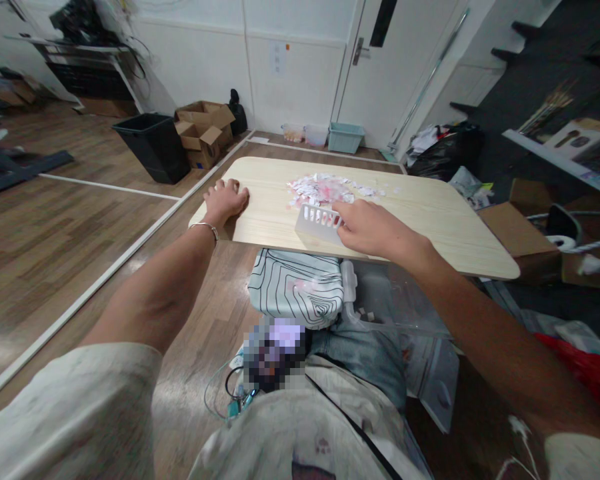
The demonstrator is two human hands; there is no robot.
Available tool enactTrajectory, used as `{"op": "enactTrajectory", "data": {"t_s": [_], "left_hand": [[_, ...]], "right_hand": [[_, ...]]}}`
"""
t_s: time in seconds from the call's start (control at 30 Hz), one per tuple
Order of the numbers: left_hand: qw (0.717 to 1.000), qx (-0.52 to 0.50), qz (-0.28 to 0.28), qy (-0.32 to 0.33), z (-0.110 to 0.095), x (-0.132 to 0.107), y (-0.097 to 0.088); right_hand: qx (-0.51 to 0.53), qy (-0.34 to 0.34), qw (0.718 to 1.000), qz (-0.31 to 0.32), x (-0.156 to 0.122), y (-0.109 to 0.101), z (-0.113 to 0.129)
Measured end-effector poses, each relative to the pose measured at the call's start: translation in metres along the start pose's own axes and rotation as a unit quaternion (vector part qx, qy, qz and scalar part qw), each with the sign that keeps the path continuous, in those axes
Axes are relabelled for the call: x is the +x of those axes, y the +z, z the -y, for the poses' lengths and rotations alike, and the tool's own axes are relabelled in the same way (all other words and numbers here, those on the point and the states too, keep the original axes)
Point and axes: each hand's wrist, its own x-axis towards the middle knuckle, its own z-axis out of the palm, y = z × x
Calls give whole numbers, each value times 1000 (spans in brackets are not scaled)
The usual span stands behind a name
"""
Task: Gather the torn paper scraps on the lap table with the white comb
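On a pale wooden tabletop (420, 220) lies a loose pile of white and pink paper scraps (323, 189). My right hand (373, 227) grips the right end of a translucent whitish plastic box with a slotted side (316, 230). The box is at the near side of the pile, close to the table's front edge, and my fingers hide its right end. Over at the table's left edge is my left hand (226, 202), its thumb on the top and its fingers bent over the edge. A bracelet is on that wrist.
Below the front edge are a line-patterned cushion or pouch (297, 287) and a clear plastic bin (405, 297). Beyond the table stand a black trash bin (153, 147), cardboard boxes (205, 130) and a blue-grey tub (346, 138). An opened carton (520, 230) sits at the right.
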Motion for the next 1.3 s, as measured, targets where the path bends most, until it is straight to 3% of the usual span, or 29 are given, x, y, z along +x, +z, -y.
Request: {"op": "enactTrajectory", "data": {"t_s": [0.23, 0.97, 1.3], "left_hand": [[1000, -4, -5, -1, 0, -1, 0], [1000, -7, -8, -4, -1, -1, -1], [1000, -7, -5, -2, -2, -3, -2]], "right_hand": [[-33, 1, 999, 40, -3, -11, 2], [-30, -18, 999, 37, 3, -6, -8], [-21, -91, 995, 32, 8, -6, -19]]}}
